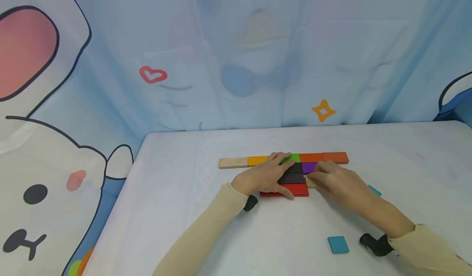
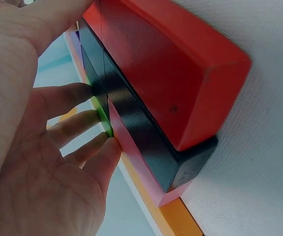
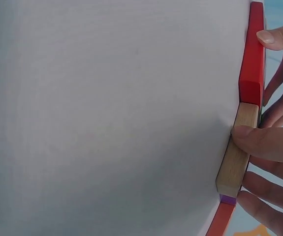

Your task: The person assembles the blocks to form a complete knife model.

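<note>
Flat coloured blocks lie side by side in rows on the white table. My left hand (image 1: 262, 175) spreads across them, its thumb on the front red blocks (image 1: 301, 190) and its fingertips by the green block (image 1: 293, 157) at the back. Black blocks (image 1: 292, 178) lie between, and a pink block (image 2: 140, 162) shows in the left wrist view. With thumb and fingers, my right hand (image 1: 341, 184) pinches a plain wooden block (image 3: 235, 162). That block lies at the right end of the black row, in front of the purple block (image 1: 308, 168).
The back row runs from another plain wooden block (image 1: 233, 162) through a yellow-orange block (image 1: 257, 160) to two orange-red blocks (image 1: 335, 157). A teal square block (image 1: 338, 245) lies near the front, and a second teal block (image 1: 375, 190) is partly behind the right forearm.
</note>
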### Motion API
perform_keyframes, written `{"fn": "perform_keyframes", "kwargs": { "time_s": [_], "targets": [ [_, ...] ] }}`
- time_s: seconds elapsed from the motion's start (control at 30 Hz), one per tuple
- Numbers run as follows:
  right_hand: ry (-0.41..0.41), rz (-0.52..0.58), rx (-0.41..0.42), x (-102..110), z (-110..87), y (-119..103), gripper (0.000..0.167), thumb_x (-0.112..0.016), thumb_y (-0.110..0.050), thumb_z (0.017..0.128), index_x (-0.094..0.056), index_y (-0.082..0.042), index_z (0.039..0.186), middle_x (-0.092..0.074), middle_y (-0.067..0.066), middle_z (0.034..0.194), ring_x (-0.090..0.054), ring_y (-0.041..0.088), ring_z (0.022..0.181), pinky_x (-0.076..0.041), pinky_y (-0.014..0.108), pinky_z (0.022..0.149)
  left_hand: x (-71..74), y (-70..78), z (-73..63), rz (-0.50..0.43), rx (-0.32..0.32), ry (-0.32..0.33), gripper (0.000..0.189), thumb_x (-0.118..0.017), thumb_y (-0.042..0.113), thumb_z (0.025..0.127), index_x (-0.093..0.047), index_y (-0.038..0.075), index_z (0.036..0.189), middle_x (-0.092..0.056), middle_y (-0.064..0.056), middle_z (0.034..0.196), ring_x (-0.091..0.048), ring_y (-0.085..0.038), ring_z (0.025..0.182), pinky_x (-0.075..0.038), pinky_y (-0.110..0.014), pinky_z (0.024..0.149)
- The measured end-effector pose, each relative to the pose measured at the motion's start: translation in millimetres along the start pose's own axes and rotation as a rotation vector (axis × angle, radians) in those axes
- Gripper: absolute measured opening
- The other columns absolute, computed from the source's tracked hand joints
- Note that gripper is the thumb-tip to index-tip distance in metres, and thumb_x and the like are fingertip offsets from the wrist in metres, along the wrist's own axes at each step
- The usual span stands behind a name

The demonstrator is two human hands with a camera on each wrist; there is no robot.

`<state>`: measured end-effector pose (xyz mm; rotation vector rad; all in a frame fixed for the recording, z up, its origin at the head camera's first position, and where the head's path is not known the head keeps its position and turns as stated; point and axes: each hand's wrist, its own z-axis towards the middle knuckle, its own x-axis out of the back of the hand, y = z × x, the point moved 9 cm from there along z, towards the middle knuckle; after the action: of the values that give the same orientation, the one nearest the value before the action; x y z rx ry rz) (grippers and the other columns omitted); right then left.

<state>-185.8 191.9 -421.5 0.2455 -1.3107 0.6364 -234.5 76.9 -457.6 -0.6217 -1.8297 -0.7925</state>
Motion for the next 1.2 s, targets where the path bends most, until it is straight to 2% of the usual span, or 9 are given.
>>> {"fn": "perform_keyframes", "kwargs": {
  "time_s": [0.73,1.07,1.2],
  "targets": [
    [0.049,-0.024,0.014,0.9,2.3,-2.6,0.033,-0.094,0.001,0.072,-0.081,0.001,0.101,-0.063,0.006,0.089,-0.059,0.02,0.079,-0.06,0.033,0.063,-1.5,-0.7,1.9,0.003,0.013,-0.035,0.101,-0.074,0.06,0.091,-0.026,0.016,0.167,-0.013,-0.003,0.175,-0.015,-0.02,0.158,-0.03,-0.024,0.121],
    [0.013,-0.047,-0.019,-2.4,3.7,-4.0,0.034,-0.093,-0.001,0.074,-0.081,0.001,0.105,-0.065,0.008,0.093,-0.06,0.023,0.084,-0.062,0.037,0.069,-1.5,-0.5,0.0,0.016,0.005,-0.027,0.102,-0.072,0.063,0.091,-0.025,0.015,0.167,-0.013,-0.004,0.175,-0.015,-0.02,0.159,-0.024,-0.023,0.123],
    [0.024,-0.043,-0.015,-1.8,2.5,-4.3,0.033,-0.093,0.0,0.075,-0.081,0.0,0.105,-0.066,0.008,0.094,-0.06,0.023,0.084,-0.062,0.037,0.069,-2.1,0.1,-0.3,0.012,0.003,-0.022,0.103,-0.072,0.065,0.091,-0.025,0.015,0.167,-0.013,-0.004,0.175,-0.015,-0.02,0.159,-0.023,-0.024,0.124]
  ]
}}
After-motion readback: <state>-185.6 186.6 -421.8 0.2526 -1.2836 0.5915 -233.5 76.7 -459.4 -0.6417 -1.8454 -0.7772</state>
